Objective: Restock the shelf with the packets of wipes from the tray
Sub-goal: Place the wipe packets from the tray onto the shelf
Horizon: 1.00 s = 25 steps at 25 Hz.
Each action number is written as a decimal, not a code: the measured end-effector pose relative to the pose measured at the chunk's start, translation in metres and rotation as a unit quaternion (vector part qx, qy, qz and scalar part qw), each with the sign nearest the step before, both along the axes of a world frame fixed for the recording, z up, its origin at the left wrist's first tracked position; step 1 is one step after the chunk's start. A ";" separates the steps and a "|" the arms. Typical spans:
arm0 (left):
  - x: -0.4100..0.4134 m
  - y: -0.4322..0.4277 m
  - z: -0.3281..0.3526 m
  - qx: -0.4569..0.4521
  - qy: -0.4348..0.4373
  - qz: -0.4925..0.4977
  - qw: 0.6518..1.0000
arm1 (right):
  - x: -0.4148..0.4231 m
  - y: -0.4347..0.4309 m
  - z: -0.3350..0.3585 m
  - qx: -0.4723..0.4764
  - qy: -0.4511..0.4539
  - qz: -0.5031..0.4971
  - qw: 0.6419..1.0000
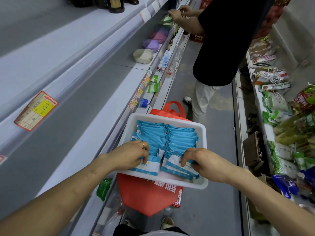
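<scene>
Picking up: at the tray's near edge, the left hand and right hand each clamp their fingers on packets of wipes. Next they must lift them onto the shelf at left.

A white tray rests on a red tote bag, which seems to stand on the grey floor. Two rows of blue-and-white wipes packets lie in the tray. On the grey shelf to the left sit stacked cream bowls and, farther along, purple bowls. The shelf below it holds green packets and a blue packet.
</scene>
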<state>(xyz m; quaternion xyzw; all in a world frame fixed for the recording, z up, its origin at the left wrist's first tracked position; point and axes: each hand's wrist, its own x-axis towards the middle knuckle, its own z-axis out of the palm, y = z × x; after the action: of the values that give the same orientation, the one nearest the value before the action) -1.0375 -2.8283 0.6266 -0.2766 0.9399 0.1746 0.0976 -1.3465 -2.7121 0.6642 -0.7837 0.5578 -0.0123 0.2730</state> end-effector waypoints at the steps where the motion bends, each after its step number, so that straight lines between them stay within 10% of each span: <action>1: 0.000 0.001 0.000 0.007 0.002 0.002 1.000 | 0.000 0.000 0.000 0.000 0.000 0.001 1.000; 16: 0.001 0.002 -0.005 0.122 -0.057 -0.009 0.991 | 0.002 -0.007 -0.005 0.005 0.002 0.008 1.000; 25: 0.016 -0.027 0.076 0.030 0.004 0.048 0.998 | 0.016 -0.061 0.046 -0.054 0.028 0.045 0.997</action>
<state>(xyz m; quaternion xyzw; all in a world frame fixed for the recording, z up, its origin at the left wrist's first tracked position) -1.0219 -2.8549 0.7030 -0.3175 0.9203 0.2083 0.0937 -1.3307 -2.7735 0.7106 -0.8217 0.5277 -0.0083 0.2151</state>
